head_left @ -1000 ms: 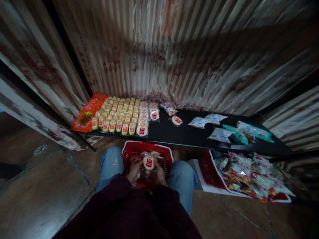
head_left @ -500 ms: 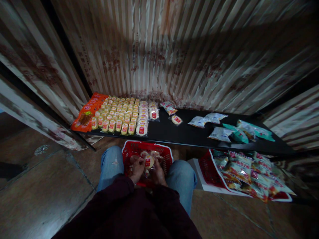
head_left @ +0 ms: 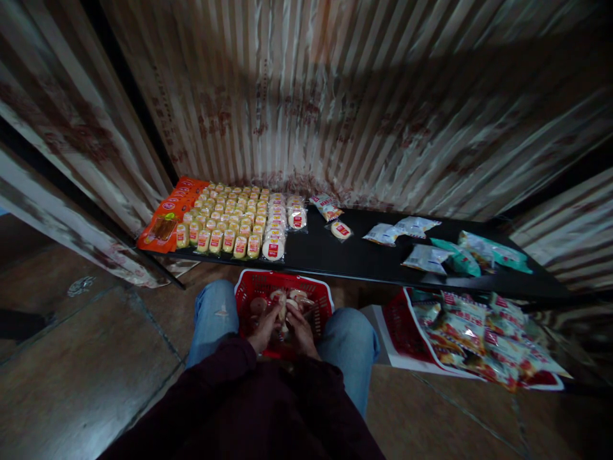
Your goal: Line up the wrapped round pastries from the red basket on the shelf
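Note:
My left hand (head_left: 265,327) and my right hand (head_left: 301,327) meet over a red plastic basket (head_left: 243,305) between my knees. Both sets of fingers are closed on a wrapped round pastry (head_left: 282,308), turned almost edge-on so its label is hidden. Other wrapped round pastries (head_left: 302,296) lie in the basket around the hands. On the black shelf (head_left: 325,260) beyond, a column of the same white round pastries (head_left: 273,249) ends at the front edge, with a shorter column (head_left: 297,220) beside it. One single round pastry (head_left: 340,230) lies apart.
Left on the shelf are rows of small yellow wrapped cakes (head_left: 228,241) and orange packs (head_left: 163,225). A snack bag (head_left: 326,207), white bags (head_left: 425,257) and green bags (head_left: 457,257) lie to the right. Another red basket (head_left: 400,326), full of snack bags (head_left: 462,319), stands by my right knee.
The pastry in my hands has been turned from label-up to nearly edge-on. My fingers have drawn closer together around it. Things on the shelf stay where they were.

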The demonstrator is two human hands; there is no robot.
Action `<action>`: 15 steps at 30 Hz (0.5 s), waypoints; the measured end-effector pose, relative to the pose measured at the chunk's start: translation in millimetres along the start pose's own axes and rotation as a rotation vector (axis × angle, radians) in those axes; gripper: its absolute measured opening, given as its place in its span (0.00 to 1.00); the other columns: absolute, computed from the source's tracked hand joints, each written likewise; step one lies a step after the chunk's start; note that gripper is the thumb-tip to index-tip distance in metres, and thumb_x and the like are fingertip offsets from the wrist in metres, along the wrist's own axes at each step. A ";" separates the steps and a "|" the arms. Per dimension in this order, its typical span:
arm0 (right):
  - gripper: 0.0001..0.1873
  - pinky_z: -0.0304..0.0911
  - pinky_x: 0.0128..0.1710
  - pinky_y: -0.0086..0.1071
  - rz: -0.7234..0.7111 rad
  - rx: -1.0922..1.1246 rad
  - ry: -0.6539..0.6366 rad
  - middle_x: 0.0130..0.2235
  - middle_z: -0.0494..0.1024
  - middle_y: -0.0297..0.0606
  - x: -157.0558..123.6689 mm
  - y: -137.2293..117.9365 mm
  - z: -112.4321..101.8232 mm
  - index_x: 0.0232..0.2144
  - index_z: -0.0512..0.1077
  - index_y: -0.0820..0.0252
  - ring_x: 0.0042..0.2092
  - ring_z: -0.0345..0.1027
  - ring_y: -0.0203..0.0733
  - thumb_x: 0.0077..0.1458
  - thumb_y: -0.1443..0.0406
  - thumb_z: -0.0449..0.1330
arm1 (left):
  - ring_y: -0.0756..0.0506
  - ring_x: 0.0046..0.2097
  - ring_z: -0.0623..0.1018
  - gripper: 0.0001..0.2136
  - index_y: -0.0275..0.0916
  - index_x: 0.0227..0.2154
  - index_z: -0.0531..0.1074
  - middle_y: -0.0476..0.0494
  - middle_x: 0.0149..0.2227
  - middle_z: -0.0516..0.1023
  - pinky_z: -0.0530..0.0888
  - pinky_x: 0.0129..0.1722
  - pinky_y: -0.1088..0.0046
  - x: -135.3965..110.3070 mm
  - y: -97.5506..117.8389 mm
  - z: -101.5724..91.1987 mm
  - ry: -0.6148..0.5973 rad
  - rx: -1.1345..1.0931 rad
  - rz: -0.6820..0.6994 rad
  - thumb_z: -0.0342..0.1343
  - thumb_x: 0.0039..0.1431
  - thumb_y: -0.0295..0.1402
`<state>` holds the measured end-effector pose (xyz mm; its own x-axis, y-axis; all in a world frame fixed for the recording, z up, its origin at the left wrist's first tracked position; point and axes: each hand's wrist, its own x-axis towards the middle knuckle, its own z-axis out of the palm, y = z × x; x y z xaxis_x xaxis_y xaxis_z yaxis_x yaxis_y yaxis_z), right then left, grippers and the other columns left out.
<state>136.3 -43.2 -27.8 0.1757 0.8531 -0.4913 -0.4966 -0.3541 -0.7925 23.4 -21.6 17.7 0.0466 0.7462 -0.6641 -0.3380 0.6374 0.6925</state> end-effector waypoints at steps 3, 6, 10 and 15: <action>0.27 0.65 0.48 0.41 -0.040 -0.027 0.023 0.42 0.82 0.38 -1.5 0.5 1.3 0.38 0.80 0.55 0.47 0.73 0.49 0.31 0.55 0.72 | 0.44 0.41 0.78 0.14 0.36 0.40 0.74 0.38 0.40 0.79 0.74 0.34 0.73 4.2 -3.4 -2.7 0.035 0.004 0.009 0.61 0.53 0.38; 0.26 0.65 0.48 0.41 -0.051 -0.004 0.041 0.40 0.82 0.39 0.2 2.3 1.4 0.35 0.80 0.56 0.45 0.73 0.48 0.29 0.55 0.72 | 0.44 0.39 0.79 0.14 0.34 0.40 0.74 0.38 0.38 0.80 0.75 0.34 0.72 11.0 -7.3 -6.6 0.024 -0.074 -0.018 0.57 0.56 0.39; 0.24 0.67 0.46 0.42 -0.054 0.048 0.074 0.39 0.82 0.39 3.2 5.0 0.3 0.32 0.80 0.56 0.43 0.74 0.49 0.27 0.56 0.72 | 0.45 0.35 0.79 0.12 0.32 0.39 0.73 0.38 0.36 0.80 0.75 0.33 0.72 17.8 -9.1 -10.7 0.074 -0.167 -0.080 0.53 0.60 0.37; 0.24 0.68 0.43 0.41 -0.034 0.076 0.075 0.37 0.82 0.40 2.1 4.4 1.6 0.32 0.79 0.56 0.41 0.74 0.49 0.26 0.56 0.72 | 0.48 0.28 0.77 0.11 0.32 0.39 0.72 0.41 0.31 0.78 0.73 0.28 0.74 19.1 -9.4 -12.2 0.097 -0.243 -0.130 0.48 0.63 0.34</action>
<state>133.2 -42.4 -31.7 0.2556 0.8320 -0.4924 -0.5521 -0.2925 -0.7808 15.9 -15.6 -5.0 0.0179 0.6317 -0.7750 -0.5509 0.6531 0.5196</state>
